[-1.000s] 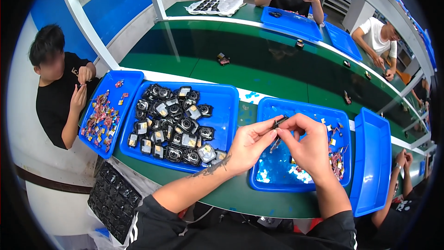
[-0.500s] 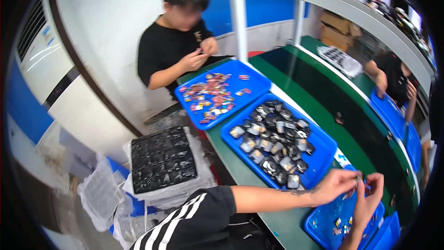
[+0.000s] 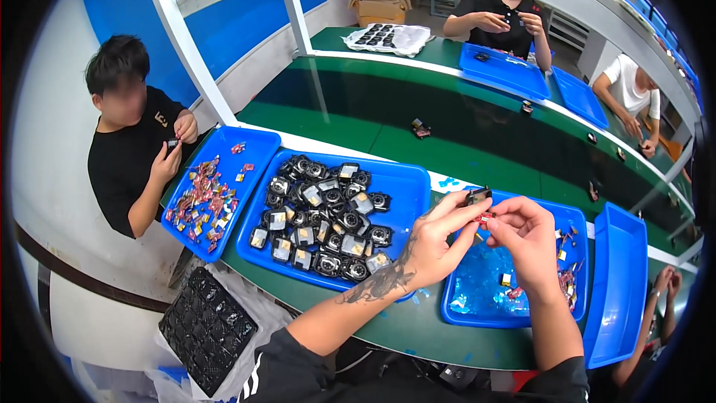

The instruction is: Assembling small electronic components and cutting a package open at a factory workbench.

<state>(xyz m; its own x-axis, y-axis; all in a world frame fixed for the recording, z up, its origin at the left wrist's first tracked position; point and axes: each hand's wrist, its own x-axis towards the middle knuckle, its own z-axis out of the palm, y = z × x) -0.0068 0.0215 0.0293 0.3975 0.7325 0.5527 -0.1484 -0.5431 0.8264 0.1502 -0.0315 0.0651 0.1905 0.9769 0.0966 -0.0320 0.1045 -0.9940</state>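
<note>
Looking down from the head camera, you pinch a small black module in your left hand, fingertips closed on it, while your right hand grips a tiny red piece touching the module's underside. Both hover above the blue tray that holds scattered small parts. Just left lies a bigger blue tray full of black camera modules.

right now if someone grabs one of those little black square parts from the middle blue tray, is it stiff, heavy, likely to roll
Probably stiff: the black parts keep blocky shapes in the pile. Likely light, since the left hand pinches a similar one with fingertips alone. Flat sides suggest little rolling, though the heaped ones in the blue tray may slide.
</note>
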